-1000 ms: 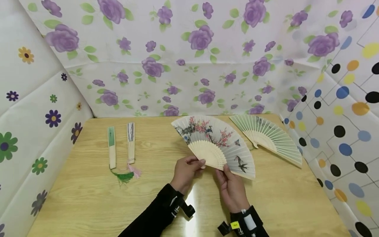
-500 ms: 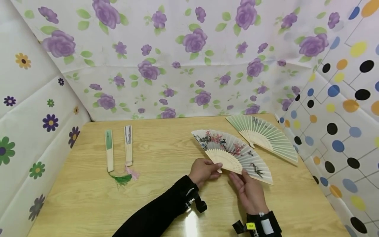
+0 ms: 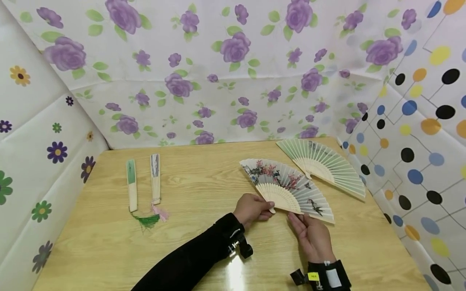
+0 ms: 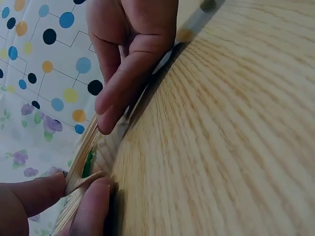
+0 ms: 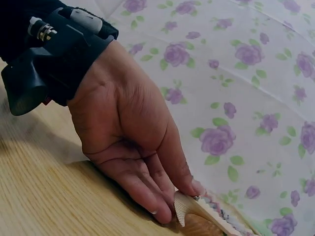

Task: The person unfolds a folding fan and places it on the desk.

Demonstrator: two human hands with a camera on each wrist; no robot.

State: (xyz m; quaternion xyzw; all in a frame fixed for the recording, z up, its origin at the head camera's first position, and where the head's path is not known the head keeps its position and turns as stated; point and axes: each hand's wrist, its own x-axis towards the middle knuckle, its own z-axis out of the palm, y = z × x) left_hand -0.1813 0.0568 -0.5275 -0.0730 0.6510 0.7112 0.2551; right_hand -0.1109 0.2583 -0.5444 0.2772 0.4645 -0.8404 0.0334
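The whole counter is taken in by the head view alone, while the fingers are shown from close by in the wrist views. In the left wrist view, the narrow pivot end of the painted fan is seen pinched between thumb and finger in the grip of the left hand. Its near edge is held in the grip of the right hand, with the thumb above and the fingers below, as is shown by the right wrist view. The painted fan is spread wide, right of the counter's middle; whether the wood is touched by it cannot be told. Its pale leaf is decorated with pink blossom and a dark bird above cream ribs. The counter is backed by a purple-flowered cloth and partly hidden by the black left sleeve. Just beyond the painted fan, a pale green fan is laid open. Well to the left, a folded green fan and a folded grey fan are laid side by side, trailed by a green tassel and a pink tassel.
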